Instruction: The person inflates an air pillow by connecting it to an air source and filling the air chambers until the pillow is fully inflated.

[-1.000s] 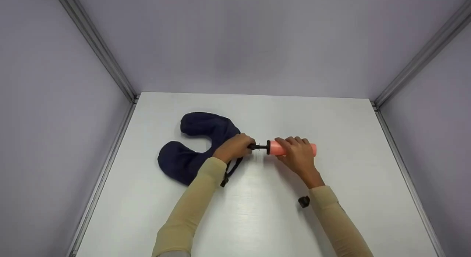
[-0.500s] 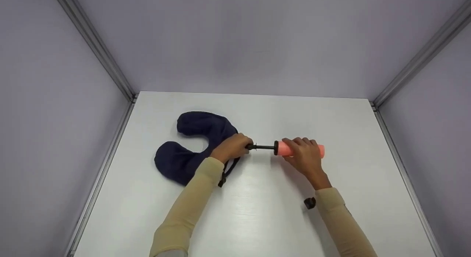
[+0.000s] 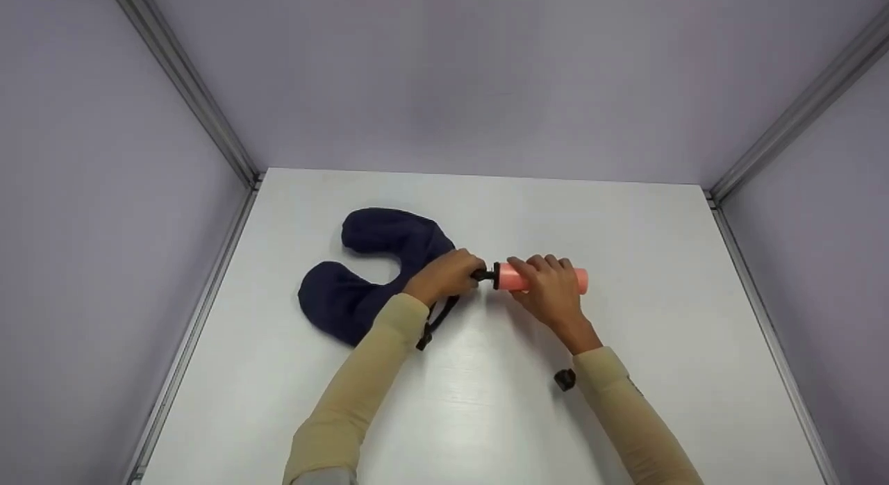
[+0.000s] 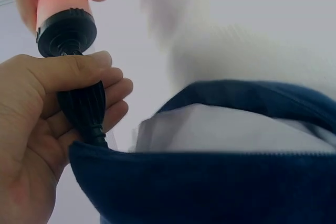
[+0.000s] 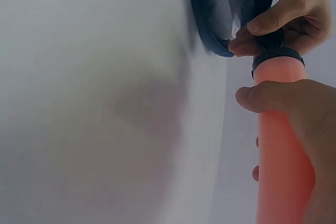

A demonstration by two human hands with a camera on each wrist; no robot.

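Pump [image 3: 545,279] first — a smooth salmon-pink plastic cylinder lying level on the white bench [image 3: 625,415], our right hand [image 3: 549,294] wrapped round its barrel. Our left hand [image 3: 444,276] grips the black nozzle beside the navy U-shaped neck pillow [image 3: 368,269], soft and velvety, left of centre. A small black cap [image 3: 565,379] lies near our right sleeve.

From the left wrist, our fingers [image 4: 79,74] curl round the ribbed black nozzle [image 4: 81,111], whose tip meets the pillow's plush edge — pale lining shows inside.

From the right wrist, our thumb [image 5: 273,95] presses the glossy pink barrel below its black collar [image 5: 278,59].
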